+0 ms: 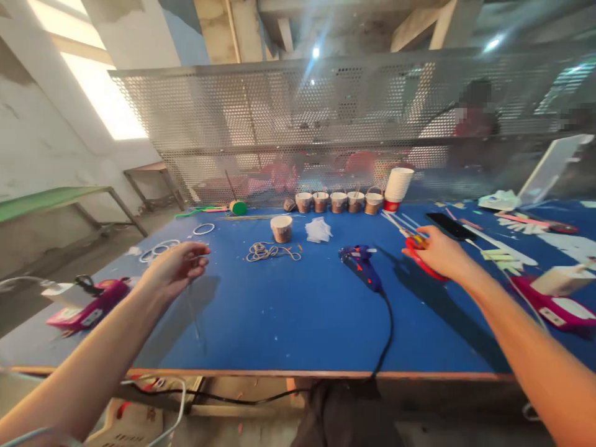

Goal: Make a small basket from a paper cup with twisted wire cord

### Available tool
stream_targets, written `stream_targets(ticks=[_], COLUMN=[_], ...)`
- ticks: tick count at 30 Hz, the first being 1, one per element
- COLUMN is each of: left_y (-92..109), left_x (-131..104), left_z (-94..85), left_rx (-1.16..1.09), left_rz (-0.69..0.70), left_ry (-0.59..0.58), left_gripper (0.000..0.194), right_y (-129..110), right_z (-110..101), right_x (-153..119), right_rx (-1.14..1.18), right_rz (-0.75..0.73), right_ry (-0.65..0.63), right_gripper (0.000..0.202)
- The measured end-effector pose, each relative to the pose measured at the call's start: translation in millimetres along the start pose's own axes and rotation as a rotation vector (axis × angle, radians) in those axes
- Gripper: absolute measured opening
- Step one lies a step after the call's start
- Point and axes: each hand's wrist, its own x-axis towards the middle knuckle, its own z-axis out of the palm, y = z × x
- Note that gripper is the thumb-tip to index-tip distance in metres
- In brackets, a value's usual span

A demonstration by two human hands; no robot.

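Note:
My left hand [181,267] is above the left part of the blue table, fingers curled. A thin, see-through strip [193,316] hangs blurred below it and seems pinched in the fingers. On the right, my right hand [435,251] is closed round red-handled scissors [421,261], partly hidden by the fingers. Between the hands lie a blue hot glue gun [361,264], a coil of twine [270,251] and a stack of white squares [319,230]. A small cup [282,230] with a white rim and brown lower part stands behind the twine.
Several similar cups [338,202] line the back, beside stacked paper cups [399,186]. White rings [158,249] and a pink power strip [88,307] are at left. A phone [450,226] and another power strip [554,304] are at right. Behind the perforated metal screen [279,124] a person shows.

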Motion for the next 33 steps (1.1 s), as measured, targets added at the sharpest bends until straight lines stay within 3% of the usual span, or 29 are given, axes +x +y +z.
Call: stream_targets(ticks=[4, 7, 12, 14, 19, 24, 30, 33], left_y=[-23.8, -38.7, -56.0, -62.6, -76.2, -81.3, -81.4, -77.3], left_x=[-9.5, -12.6, -12.8, -11.7, -7.4, -5.3, -10.7, -10.8], left_z=[62.2, 101.6, 138.2, 142.7, 138.4, 132.2, 130.4, 127.6], left_rx=[0.011, 0.019, 0.001, -0.011, -0.081, -0.161, -0.197, -0.218], left_rz=[-0.044, -0.091, -0.181, -0.209, -0.285, -0.314, -0.314, -0.288], left_ry=[-0.199, -0.351, -0.536, -0.57, -0.591, -0.562, -0.553, -0.539], left_gripper=[0.01, 0.009, 0.016, 0.018, 0.014, 0.014, 0.015, 0.014], right_y=[-8.2, -13.7, -14.3, -16.5, -27.4, -29.2, -33.2, -30.3], right_z=[21.9, 30.8, 25.3, 21.7, 25.2, 33.2, 26.6, 20.9], right_x=[22.7, 24.9, 13.3, 7.5, -6.3, -12.7, -13.0, -12.1], right_rx=[-0.12, -0.179, -0.237, -0.177, 0.225, 0.322, 0.383, 0.437], right_rz=[-0.067, -0.164, -0.217, -0.223, -0.226, -0.265, -0.148, -0.107], right_ry=[-0.148, -0.2, -0.121, -0.108, -0.151, -0.091, -0.128, -0.064], right_gripper=[0.035, 0.018, 0.026, 0.029, 0.027, 0.029, 0.028, 0.026])
